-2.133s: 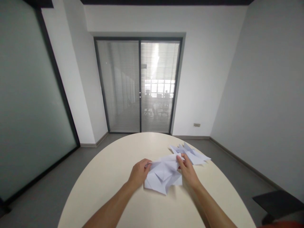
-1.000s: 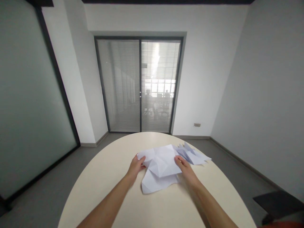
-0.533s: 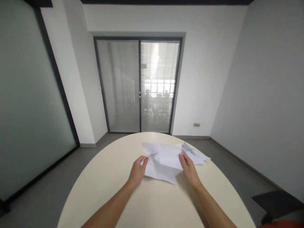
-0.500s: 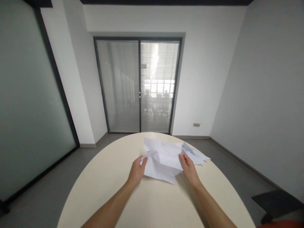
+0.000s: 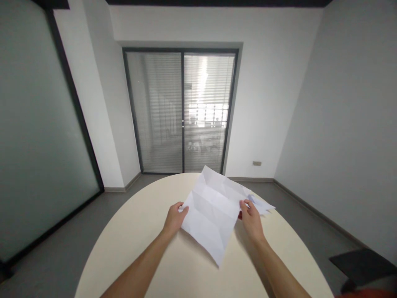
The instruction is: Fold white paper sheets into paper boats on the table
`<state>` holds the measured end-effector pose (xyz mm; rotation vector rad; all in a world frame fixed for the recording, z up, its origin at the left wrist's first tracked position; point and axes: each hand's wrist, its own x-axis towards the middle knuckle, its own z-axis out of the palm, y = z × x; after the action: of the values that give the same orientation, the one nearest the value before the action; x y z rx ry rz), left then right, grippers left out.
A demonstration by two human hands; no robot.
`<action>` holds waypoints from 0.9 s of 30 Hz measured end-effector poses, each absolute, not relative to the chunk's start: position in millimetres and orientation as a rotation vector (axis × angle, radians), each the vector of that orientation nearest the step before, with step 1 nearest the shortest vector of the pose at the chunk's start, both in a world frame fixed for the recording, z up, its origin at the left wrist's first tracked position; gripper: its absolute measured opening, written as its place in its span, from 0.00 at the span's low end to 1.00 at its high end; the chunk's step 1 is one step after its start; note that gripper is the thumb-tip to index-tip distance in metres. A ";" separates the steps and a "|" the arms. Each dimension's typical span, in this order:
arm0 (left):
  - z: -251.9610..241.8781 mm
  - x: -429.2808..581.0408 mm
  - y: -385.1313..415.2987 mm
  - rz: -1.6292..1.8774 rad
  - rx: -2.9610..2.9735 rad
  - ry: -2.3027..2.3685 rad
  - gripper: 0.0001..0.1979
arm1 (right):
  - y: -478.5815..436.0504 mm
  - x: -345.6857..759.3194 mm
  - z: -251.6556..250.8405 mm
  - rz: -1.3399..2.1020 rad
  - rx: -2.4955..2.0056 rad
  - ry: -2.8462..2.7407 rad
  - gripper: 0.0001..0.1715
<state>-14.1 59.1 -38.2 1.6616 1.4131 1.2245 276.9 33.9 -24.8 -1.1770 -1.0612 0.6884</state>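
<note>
A creased white sheet of paper (image 5: 214,207) is stretched between my two hands, tilted with one corner toward me and another pointing at the door. My left hand (image 5: 175,217) pinches its left edge between thumb and fingers. At the opposite edge, my right hand (image 5: 252,219) is closed on the paper in the same way. Fold lines cross the sheet in several places. Behind the right hand lies more folded white paper (image 5: 262,205), partly covered by the sheet.
Under my hands is a round cream table (image 5: 133,240). Beyond it stands a glass double door (image 5: 182,111) with blinds. A dark chair part (image 5: 362,265) shows at the lower right, and a frosted glass panel (image 5: 40,136) is on the left.
The sheet has been opened out wider and flatter, its near corner now lower and its far corner higher. My hands have moved slightly apart, both still holding it.
</note>
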 end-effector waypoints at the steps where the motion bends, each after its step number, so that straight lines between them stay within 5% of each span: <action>1: -38.1 -17.0 60.2 1.148 1.686 1.470 0.12 | 34.4 277.7 -26.7 0.679 -1.197 -1.075 0.26; 5: -36.8 -32.6 58.3 0.994 1.749 1.655 0.08 | 32.8 277.9 -36.6 0.626 -1.381 -1.226 0.22; 9: -25.4 -34.5 43.4 0.868 2.098 1.941 0.16 | 26.1 272.8 -37.0 0.467 -1.601 -1.468 0.12; 16: -24.4 -8.8 9.4 0.769 2.474 1.074 0.30 | 16.5 275.9 -9.2 -0.140 -1.777 -1.635 0.13; 20: -49.4 -10.9 17.4 0.634 2.325 1.364 0.30 | 21.6 290.3 -19.2 -0.429 -1.895 -1.627 0.20; 27: -67.5 -30.0 51.6 0.574 2.140 2.073 0.31 | 34.0 308.3 -43.0 -0.263 -1.964 -1.707 0.15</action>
<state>-30.0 51.6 -67.5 2.1400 2.0733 0.5737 308.3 34.0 -43.0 -1.9644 -1.7068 -0.2629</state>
